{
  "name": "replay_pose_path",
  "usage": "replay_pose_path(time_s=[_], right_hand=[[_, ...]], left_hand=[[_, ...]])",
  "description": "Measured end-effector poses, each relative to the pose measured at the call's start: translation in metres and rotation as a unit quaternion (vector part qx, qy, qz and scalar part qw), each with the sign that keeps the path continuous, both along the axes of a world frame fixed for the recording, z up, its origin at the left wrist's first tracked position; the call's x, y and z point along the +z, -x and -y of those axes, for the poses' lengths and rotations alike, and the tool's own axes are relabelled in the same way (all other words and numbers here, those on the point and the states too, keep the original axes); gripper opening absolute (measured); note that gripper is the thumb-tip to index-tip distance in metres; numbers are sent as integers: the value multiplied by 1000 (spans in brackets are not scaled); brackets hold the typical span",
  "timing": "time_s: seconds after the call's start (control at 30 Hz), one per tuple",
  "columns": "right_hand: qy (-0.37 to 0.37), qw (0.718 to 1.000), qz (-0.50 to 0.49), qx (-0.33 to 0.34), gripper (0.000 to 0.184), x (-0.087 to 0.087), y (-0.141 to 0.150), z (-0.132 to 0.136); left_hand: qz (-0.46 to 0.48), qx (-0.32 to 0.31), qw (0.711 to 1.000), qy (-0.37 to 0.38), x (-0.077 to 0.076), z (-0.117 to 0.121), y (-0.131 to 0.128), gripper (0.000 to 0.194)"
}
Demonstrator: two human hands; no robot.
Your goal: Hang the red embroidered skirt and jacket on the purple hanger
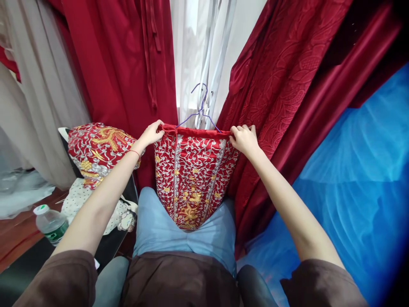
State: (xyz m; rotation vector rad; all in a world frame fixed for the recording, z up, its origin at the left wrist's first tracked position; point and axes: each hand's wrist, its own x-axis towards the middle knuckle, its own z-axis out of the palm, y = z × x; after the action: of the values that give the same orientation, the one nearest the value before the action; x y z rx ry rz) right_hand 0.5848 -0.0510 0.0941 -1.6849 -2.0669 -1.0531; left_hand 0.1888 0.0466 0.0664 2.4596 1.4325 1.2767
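Note:
A red embroidered skirt (194, 170) with silver and gold patterns hangs upright in front of my knees. My left hand (152, 133) pinches the left end of its red waistband, beside a thin red tie. At the opposite end, my right hand (244, 137) grips the waistband with bent fingers. Between the hands, a purple wire hanger (201, 108) rises from behind the waistband, its hook pointing up. The lower part of the hanger is hidden by the cloth.
Red drapes (121, 55) and a patterned red garment (284, 76) flank white cloth behind. To the left, a matching embroidered garment (102, 147) lies near a dotted white bag (111, 217) and a plastic bottle (51, 224). Blue fabric (358, 192) spreads on the right.

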Motion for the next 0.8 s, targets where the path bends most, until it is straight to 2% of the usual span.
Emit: replay_pose_path(time_s=[0.07, 0.17, 0.23, 0.4, 0.57, 0.67, 0.8], right_hand=[[2, 1000, -8, -12, 36, -2, 6, -1], [4, 1000, -8, -20, 40, -4, 16, -4], [0, 1000, -8, -18, 43, -6, 22, -6], [-16, 999, -27, -28, 43, -13, 33, -13], [-22, 998, -36, -40, 40, -23, 34, -21], [-50, 996, -60, -47, 40, -26, 33, -29], [-80, 989, -98, -78, 40, -28, 40, -37]], left_hand=[[4, -5, 1000, 3, 2, 2, -5, 23], [41, -4, 999, 16, 3, 2, -13, 39], [54, 13, 998, 25, 2, 2, -18, 41], [39, 30, 999, 4, -9, 2, -21, 37], [60, -2, 997, -44, -23, 4, -8, 51], [57, 45, 997, -26, -28, 3, 5, 54], [-81, 156, 984, 41, -32, 18, 25, 51]])
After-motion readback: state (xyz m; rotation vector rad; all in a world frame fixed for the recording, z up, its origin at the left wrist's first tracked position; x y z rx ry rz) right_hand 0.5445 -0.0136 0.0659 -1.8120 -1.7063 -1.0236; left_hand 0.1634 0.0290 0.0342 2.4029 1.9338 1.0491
